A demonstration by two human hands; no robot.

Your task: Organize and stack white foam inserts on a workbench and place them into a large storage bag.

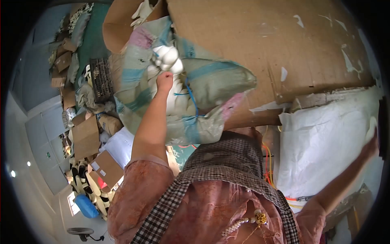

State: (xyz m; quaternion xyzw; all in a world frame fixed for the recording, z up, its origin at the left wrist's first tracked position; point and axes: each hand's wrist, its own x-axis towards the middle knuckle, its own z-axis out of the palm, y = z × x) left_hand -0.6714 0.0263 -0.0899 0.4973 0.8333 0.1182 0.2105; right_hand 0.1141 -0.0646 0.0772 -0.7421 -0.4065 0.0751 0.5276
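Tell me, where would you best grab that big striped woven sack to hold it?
Probably at its open mouth, where the left hand already reaches in from below. There the woven sack has a loose, crumpled rim that bunches easily into a fist, beside the white items showing inside. The bulging body offers little to grip.

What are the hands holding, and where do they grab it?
The left hand is closed at the open mouth of the striped woven sack, among white items. The right hand presses on the white sack; no grasp shows.
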